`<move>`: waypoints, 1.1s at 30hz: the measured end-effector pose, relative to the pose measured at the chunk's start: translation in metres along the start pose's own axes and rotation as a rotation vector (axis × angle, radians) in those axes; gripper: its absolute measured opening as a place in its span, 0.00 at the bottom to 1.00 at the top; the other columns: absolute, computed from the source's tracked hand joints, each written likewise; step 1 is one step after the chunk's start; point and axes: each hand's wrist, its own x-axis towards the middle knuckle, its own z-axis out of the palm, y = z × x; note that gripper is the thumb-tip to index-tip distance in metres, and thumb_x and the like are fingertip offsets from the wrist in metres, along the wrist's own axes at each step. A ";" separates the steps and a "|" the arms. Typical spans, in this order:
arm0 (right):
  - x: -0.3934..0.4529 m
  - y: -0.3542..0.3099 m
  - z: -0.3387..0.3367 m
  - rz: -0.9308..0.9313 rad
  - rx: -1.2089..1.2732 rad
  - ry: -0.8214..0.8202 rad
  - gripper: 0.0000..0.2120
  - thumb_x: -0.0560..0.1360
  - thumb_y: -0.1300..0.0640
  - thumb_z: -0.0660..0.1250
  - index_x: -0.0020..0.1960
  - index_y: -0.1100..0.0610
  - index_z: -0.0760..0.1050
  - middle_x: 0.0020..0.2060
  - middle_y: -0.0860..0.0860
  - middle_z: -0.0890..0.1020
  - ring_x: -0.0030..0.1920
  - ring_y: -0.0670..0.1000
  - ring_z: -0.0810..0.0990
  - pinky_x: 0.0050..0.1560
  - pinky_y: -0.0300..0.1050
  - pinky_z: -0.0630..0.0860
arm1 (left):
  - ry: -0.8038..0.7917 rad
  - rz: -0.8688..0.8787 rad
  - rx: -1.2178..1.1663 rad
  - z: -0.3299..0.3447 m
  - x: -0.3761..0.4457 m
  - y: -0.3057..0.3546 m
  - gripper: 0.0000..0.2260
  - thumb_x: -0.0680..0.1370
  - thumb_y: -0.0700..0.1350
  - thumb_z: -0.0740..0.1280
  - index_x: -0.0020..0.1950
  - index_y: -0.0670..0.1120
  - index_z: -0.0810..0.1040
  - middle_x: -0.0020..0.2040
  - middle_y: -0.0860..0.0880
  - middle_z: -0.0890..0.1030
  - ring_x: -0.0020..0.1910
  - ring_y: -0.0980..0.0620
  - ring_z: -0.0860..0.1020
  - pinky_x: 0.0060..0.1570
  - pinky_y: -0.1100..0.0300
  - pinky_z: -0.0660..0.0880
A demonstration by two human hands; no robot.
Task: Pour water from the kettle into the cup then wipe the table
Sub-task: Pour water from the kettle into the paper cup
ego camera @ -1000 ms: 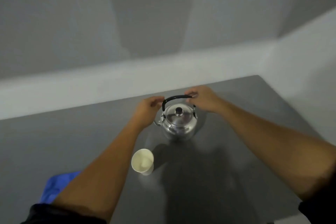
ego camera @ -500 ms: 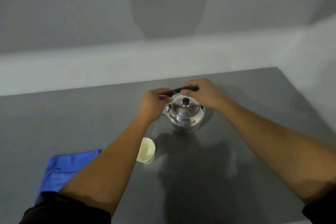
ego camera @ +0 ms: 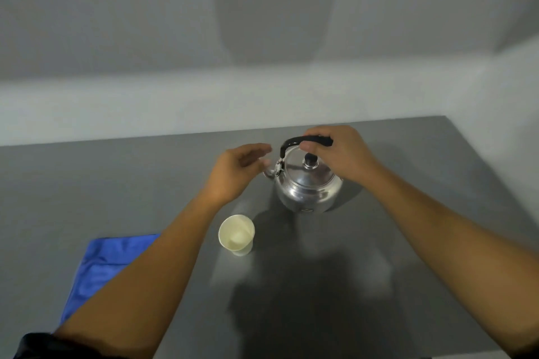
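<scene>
A shiny steel kettle (ego camera: 306, 188) with a black lid knob stands on the grey table (ego camera: 423, 213), its spout pointing left. My right hand (ego camera: 338, 154) is closed around the kettle's black handle (ego camera: 291, 143) from above. My left hand (ego camera: 237, 173) hovers just left of the spout, fingers apart, holding nothing. A pale paper cup (ego camera: 236, 234) stands upright in front of the kettle, under my left wrist. A blue cloth (ego camera: 102, 268) lies flat at the near left, partly hidden by my left forearm.
A grey wall with a pale ledge runs along the table's far edge and turns at the right corner. The table's right edge slants toward me. My shadow falls on the near middle of the table.
My left hand has let go of the handle and drawn back to the left, fingers now apart. My right hand has closed over the top of the handle.
</scene>
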 end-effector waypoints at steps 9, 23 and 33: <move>-0.046 -0.036 -0.027 -0.064 0.053 0.060 0.06 0.73 0.52 0.76 0.47 0.40 0.85 0.39 0.35 0.86 0.43 0.36 0.83 0.44 0.23 0.70 | 0.010 -0.021 -0.017 -0.040 -0.113 -0.052 0.35 0.71 0.53 0.80 0.75 0.57 0.70 0.74 0.59 0.74 0.76 0.58 0.69 0.75 0.65 0.63; -0.088 -0.065 0.001 -0.105 -0.030 -0.088 0.12 0.71 0.53 0.79 0.42 0.34 0.84 0.34 0.34 0.85 0.35 0.36 0.82 0.35 0.23 0.70 | 0.034 -0.215 -0.068 -0.005 -0.143 -0.134 0.46 0.58 0.52 0.86 0.73 0.62 0.70 0.67 0.64 0.78 0.68 0.63 0.75 0.65 0.66 0.73; -0.089 -0.091 0.022 -0.141 -0.288 -0.171 0.10 0.71 0.45 0.75 0.48 0.32 0.80 0.41 0.30 0.83 0.42 0.39 0.81 0.40 0.38 0.75 | 0.126 -0.170 -0.044 0.009 -0.131 -0.133 0.33 0.63 0.44 0.85 0.65 0.57 0.77 0.58 0.59 0.84 0.58 0.62 0.82 0.56 0.71 0.74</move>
